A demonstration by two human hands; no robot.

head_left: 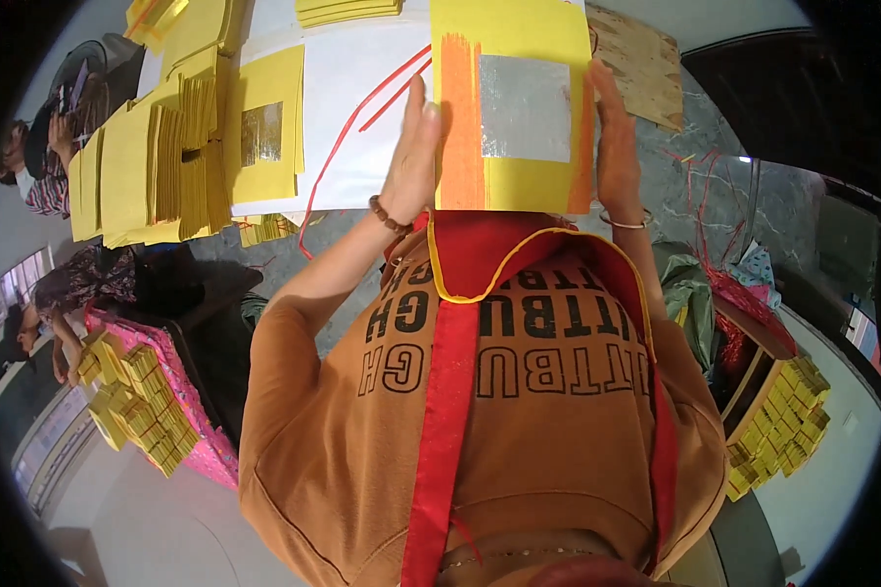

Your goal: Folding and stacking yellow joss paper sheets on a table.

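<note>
A stack of yellow joss paper (pixel 504 181), with a silver square and orange bands on its top sheet, stands between my two hands. My left hand (pixel 416 152) lies flat along the stack's left edge, fingers straight and pointing away from me. On the opposite edge my right hand (pixel 617 147) is held upright with its fingers extended, palm facing the stack. Neither hand's fingers wrap round it. Red string (pixel 347 122) trails over the white tabletop (pixel 347 166) left of the stack. Whether the stack rests on the table is hard to see.
Yellow paper bundles (pixel 142 166) crowd the table's left side, beside a single yellow sheet pile (pixel 264 127). A wooden board (pixel 636 68) lies at the far right. Co-workers sit at the left, near a pink-covered table (pixel 191 421). More bundles (pixel 783 426) stand at the right.
</note>
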